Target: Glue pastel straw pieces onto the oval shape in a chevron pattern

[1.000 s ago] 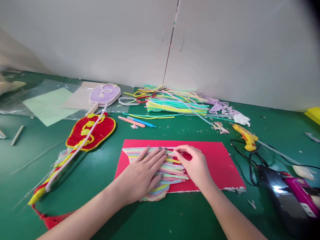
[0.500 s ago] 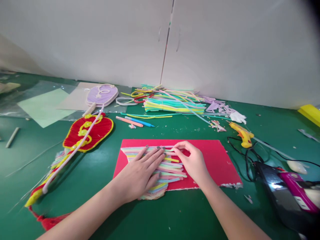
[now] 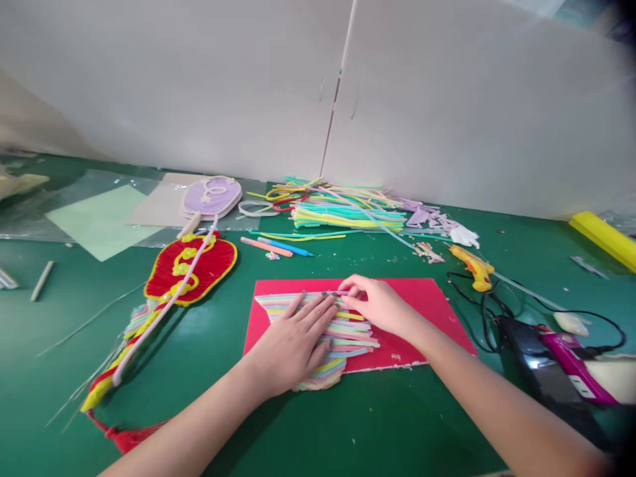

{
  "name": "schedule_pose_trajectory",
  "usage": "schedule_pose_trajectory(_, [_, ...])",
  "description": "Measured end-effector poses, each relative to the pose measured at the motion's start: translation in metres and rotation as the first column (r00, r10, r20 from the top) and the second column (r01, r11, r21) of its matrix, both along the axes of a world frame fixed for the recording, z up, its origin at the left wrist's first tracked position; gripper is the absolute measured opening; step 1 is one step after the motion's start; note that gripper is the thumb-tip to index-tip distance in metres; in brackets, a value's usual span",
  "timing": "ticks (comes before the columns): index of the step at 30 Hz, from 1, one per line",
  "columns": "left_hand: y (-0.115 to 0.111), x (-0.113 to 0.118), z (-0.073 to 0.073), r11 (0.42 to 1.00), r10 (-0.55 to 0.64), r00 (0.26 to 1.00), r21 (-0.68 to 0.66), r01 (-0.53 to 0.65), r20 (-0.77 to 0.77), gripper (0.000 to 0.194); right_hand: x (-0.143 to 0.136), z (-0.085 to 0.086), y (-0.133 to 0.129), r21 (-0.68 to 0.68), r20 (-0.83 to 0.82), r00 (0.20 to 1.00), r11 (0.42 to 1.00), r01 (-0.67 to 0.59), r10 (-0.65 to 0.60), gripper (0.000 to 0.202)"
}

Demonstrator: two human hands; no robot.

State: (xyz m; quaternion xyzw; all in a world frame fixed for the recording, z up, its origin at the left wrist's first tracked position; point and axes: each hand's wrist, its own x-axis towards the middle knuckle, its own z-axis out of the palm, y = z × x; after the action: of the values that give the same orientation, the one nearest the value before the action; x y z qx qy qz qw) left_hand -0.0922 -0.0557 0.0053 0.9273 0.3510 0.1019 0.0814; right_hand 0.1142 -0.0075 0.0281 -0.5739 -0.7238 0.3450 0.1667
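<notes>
Right hand (image 3: 377, 305) has slid left over the last half second, now nearly at the left hand's fingertips; its forearm lies lower and covers the red sheet's torn right-hand corner. View shifted slightly too. Left hand (image 3: 293, 341) is flat, palm down, fingers extended and slightly apart, on a layer of pastel striped fuzzy strips (image 3: 355, 342), same as before. Right hand: thumb and index curled close together at the right ends of the top strips; can't tell whether they pinch one or just touch. Strips lie side by side, roughly crosswise, on a red rectangular card sheet (image 3: 430, 296), with the lower part of the layer overhanging its near edge onto the green desk (image 3: 407, 430). Left of the sheet: a red fan-shaped piece with yellow fuzzy trim (image 3: 216, 268), a pale pink fuzzy rod (image 3: 163, 315) laid across it. Behind: coral pen (image 3: 265, 246) and blue pen (image 3: 293, 249) side by side, then a pile of mint, yellow and pink fuzzy stems (image 3: 348, 220). Right side: yellow-orange glue gun (image 3: 474, 268), near a tangled black cable (image 3: 489, 308).
</notes>
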Motion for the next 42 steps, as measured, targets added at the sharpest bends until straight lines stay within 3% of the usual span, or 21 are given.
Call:
schedule_pose_trajectory(5, [-0.001,-0.002,-0.003,1.000,0.000,0.999,0.022,-0.001,0.054,0.050,0.005,0.006,0.011,-0.175,-0.049,0.999,0.984,-0.030,0.022,0.012])
schedule_pose_trajectory(11, [-0.001,-0.001,-0.001,0.999,0.012,0.999,-0.042,-0.010,0.040,0.051,0.010,0.002,0.015,-0.194,-0.171,0.985,0.980,-0.040,0.006,0.013])
schedule_pose_trajectory(16, [-0.001,-0.002,-0.001,1.000,0.002,0.998,-0.020,-0.001,0.058,0.050,0.013,0.007,0.016,-0.238,-0.247,0.968,0.964,-0.114,0.053,0.016])
schedule_pose_trajectory(26, [-0.001,-0.002,0.001,0.999,-0.014,1.000,-0.031,0.015,0.026,0.050,0.016,0.010,0.024,-0.350,-0.265,0.963,0.926,-0.142,0.048,0.034])
schedule_pose_trajectory(33, [0.001,-0.002,0.003,0.998,-0.019,1.000,-0.055,0.019,0.000,0.051,0.022,0.003,0.030,-0.319,-0.327,0.939,0.923,-0.215,0.106,0.038])
schedule_pose_trajectory(42, [0.000,-0.002,0.004,0.998,-0.020,1.000,-0.060,0.020,-0.008,0.050,0.029,-0.007,0.031,-0.338,-0.393,0.918,0.921,-0.193,0.048,0.038])
